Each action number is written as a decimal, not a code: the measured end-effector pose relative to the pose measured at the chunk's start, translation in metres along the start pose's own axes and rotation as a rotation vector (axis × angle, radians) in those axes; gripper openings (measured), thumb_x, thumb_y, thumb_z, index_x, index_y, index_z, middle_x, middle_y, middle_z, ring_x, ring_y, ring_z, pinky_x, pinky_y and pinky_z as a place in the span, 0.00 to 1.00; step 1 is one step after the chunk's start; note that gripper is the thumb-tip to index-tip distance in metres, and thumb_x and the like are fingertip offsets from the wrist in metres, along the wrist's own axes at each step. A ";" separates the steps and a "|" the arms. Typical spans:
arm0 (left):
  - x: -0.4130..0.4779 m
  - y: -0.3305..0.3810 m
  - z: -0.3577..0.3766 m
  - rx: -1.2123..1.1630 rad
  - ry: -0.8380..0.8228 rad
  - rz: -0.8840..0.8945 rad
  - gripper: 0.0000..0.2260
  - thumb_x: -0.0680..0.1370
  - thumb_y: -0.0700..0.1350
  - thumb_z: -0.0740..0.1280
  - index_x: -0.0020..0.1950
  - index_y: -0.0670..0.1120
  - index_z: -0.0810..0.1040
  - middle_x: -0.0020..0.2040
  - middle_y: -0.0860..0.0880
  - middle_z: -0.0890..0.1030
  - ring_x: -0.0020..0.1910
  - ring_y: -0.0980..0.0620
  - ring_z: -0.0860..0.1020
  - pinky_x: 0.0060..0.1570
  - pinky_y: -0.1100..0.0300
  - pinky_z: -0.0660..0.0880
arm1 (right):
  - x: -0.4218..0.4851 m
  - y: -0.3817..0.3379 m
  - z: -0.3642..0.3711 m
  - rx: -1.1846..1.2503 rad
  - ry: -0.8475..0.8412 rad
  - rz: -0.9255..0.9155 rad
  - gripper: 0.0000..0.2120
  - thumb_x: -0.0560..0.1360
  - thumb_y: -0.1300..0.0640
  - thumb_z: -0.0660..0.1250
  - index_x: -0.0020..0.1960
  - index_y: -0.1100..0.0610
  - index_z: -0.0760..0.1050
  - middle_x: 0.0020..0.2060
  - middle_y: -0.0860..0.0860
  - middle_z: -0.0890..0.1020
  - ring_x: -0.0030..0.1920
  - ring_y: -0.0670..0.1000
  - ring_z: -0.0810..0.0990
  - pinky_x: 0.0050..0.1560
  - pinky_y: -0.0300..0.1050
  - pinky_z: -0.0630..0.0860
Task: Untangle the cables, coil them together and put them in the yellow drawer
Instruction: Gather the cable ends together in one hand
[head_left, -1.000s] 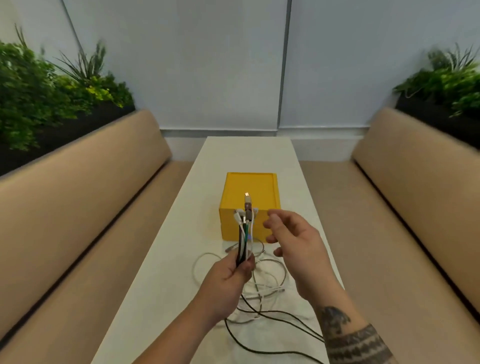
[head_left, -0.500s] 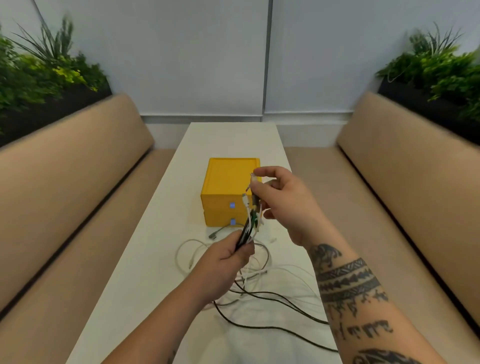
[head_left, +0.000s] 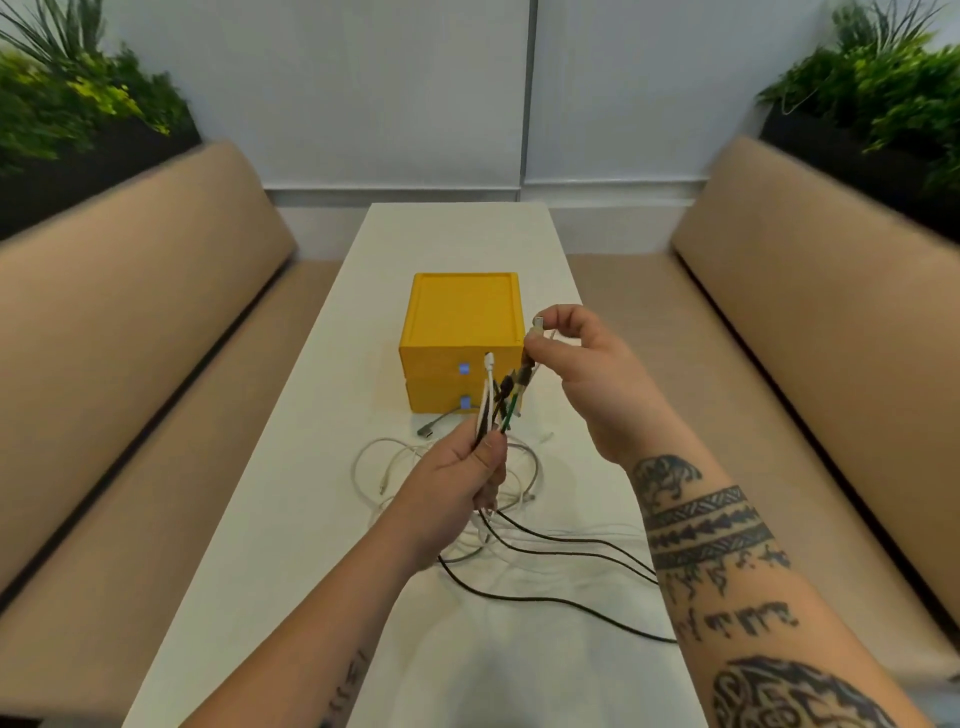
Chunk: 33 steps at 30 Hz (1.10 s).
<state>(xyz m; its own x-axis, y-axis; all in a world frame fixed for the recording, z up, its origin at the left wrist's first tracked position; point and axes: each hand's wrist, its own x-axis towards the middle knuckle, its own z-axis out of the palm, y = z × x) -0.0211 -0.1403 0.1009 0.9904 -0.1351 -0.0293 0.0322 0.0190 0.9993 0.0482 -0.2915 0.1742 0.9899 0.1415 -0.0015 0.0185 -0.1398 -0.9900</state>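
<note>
Head camera: the right hand (head_left: 587, 374), open a second ago, now pinches one white connector (head_left: 537, 327) between thumb and forefinger, just above the cable ends (head_left: 493, 405) fisted upright in the left hand (head_left: 457, 483). Gathering looks nearly done; coiling is probably next. Loose cable lengths (head_left: 519, 519) trail below the left fingers. The yellow drawer (head_left: 462, 332) sits beyond both fingertips, seemingly shut.

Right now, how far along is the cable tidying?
Early. Done: several cable ends are gathered upright in the left hand. In hand: the right hand pinches one more plug beside that bunch. Left: the cables sprawl in loose loops on the table, uncoiled, and both yellow drawers are shut.
</note>
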 end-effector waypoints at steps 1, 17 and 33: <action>0.000 0.000 0.000 -0.035 -0.004 -0.020 0.11 0.82 0.50 0.62 0.43 0.46 0.68 0.30 0.56 0.67 0.29 0.55 0.63 0.33 0.63 0.63 | 0.000 0.001 0.001 -0.031 0.004 0.005 0.04 0.72 0.46 0.69 0.46 0.40 0.76 0.63 0.52 0.74 0.54 0.50 0.74 0.46 0.46 0.68; -0.005 0.005 0.008 -0.201 0.043 -0.048 0.15 0.78 0.57 0.59 0.42 0.45 0.69 0.29 0.53 0.65 0.27 0.56 0.61 0.30 0.63 0.61 | -0.019 0.013 0.013 -0.078 -0.134 -0.004 0.07 0.72 0.55 0.76 0.47 0.51 0.80 0.53 0.47 0.77 0.46 0.35 0.77 0.42 0.30 0.72; 0.006 -0.005 0.012 -0.127 -0.138 0.075 0.22 0.65 0.73 0.70 0.35 0.55 0.72 0.29 0.54 0.63 0.27 0.55 0.59 0.29 0.61 0.57 | 0.002 0.006 -0.011 0.216 -0.081 0.445 0.12 0.75 0.46 0.72 0.42 0.54 0.78 0.29 0.48 0.73 0.26 0.46 0.62 0.25 0.38 0.55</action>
<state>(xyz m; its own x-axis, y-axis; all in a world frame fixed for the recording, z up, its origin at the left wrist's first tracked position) -0.0172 -0.1529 0.0964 0.9632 -0.2626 0.0577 -0.0160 0.1579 0.9873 0.0519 -0.3028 0.1696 0.8810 0.1916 -0.4325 -0.4408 0.0011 -0.8976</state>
